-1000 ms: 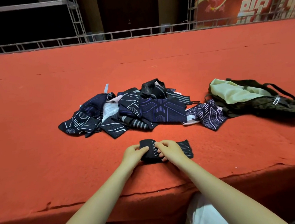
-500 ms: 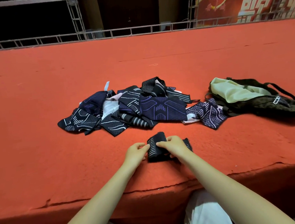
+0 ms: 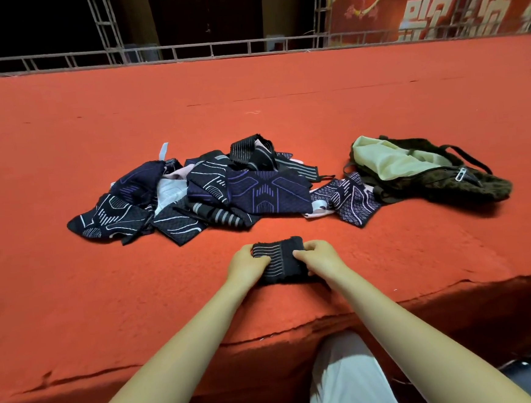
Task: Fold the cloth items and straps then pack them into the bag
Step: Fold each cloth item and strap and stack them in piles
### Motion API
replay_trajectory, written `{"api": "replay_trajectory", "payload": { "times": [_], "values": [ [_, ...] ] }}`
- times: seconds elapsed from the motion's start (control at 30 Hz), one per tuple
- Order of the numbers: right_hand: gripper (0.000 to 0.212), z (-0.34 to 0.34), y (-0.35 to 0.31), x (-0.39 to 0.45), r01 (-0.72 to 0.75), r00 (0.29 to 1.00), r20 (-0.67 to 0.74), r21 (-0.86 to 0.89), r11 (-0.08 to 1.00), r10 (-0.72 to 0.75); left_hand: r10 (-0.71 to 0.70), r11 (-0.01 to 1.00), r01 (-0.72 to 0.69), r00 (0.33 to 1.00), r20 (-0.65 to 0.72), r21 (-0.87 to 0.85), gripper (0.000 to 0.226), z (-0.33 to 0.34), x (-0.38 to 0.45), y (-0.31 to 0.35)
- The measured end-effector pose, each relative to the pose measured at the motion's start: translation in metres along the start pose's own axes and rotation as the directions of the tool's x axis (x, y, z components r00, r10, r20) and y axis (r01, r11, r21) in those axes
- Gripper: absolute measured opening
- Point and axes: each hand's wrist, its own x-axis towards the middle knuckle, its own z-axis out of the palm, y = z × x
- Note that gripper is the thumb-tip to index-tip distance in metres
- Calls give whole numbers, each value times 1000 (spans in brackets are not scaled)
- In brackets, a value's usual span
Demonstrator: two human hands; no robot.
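A black strap with grey stripes (image 3: 280, 260) lies folded into a compact block on the red carpet near the front edge. My left hand (image 3: 247, 264) grips its left end and my right hand (image 3: 321, 259) grips its right end, fingers curled over the cloth. Behind it lies a loose pile of dark navy and black patterned cloth items and straps (image 3: 213, 196). The dark olive bag (image 3: 430, 169) lies on its side at the right, open, with pale green lining showing.
The red carpeted platform (image 3: 106, 293) drops off at a front edge just below my hands. A metal railing (image 3: 182, 52) runs along the far side, with a red banner (image 3: 432, 0) behind it at the upper right. My white trousers show below.
The strap's loose right end has been folded over, so it is now one compact block. My left hand has taken hold of its left end and my right hand has shifted to the right end.
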Motion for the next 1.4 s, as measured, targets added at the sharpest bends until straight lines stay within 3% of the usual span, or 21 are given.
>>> {"api": "replay_trajectory", "payload": {
  "times": [0.13, 0.2, 0.3, 0.43, 0.53, 0.57, 0.63, 0.73, 0.8, 0.9, 1.0, 1.07, 1.17, 1.27, 1.33, 1.4],
  "values": [
    [15, 14, -15, -5, -31, 984, 176, 261, 965, -16, -78, 982, 74, 997, -18, -176, 35, -10, 3, -16],
    [19, 21, -25, -7, -80, 965, 260, 366, 927, -19, -111, 917, 116, 993, 36, -381, 25, -14, 2, -23],
    [17, 31, -35, -7, -95, 965, 263, 279, 955, 19, -154, 820, 174, 985, 83, -546, 25, -18, 1, -30],
    [29, 32, -22, 4, 12, 998, 56, -208, 978, -1, -28, 950, 47, 997, 66, -308, 14, -17, 0, -30],
    [15, 29, -13, 0, 28, 999, -30, -388, 921, -43, -40, 983, 46, 998, 40, -176, 20, -11, 5, -25],
    [25, 27, -9, 0, 26, 995, -74, -408, 913, -61, -49, 986, 53, 998, 31, -158, 20, -11, 6, -23],
    [43, 24, -4, -1, 65, 980, -149, -399, 915, -135, -71, 978, 77, 997, 36, -194, 13, -9, 9, -22],
    [22, 20, -1, -1, 185, 961, -168, -204, 961, -221, -96, 842, 160, 984, 150, -515, 31, -11, -3, -9],
    [27, 13, -2, -5, 175, 974, -149, 0, 985, -173, -77, 754, 211, 969, 235, -622, 46, -8, -7, -1],
    [42, -3, -5, -7, 80, 995, -76, 166, 983, -68, -7, 750, 207, 952, 306, -628, 49, 5, -9, 6],
    [26, -19, 1, 0, -1, 999, -41, -2, 1000, 1, 34, 791, 165, 950, 311, -589, 38, 17, -10, 15],
    [6, -25, 8, 6, -28, 998, -66, -137, 990, 19, 11, 803, 125, 975, 223, -583, 25, 23, -9, 17],
    [6, -27, 15, 7, -35, 991, -132, -257, 966, 1, -68, 833, 132, 988, 138, -538, 16, 28, -3, 12],
    [14, -26, 16, 7, -53, 987, -163, -289, 956, 5, -71, 891, 158, 974, 213, -426, 30, 31, 1, 15],
    [4, -27, 16, 7, -60, 989, -145, -256, 965, 23, -75, 926, 187, 942, 329, -326, 21, 33, -4, 25],
    [4, -30, 19, 7, -57, 992, -124, -164, 985, 36, -97, 944, 200, 928, 359, -263, 11, 38, -6, 33]
  ]
}}
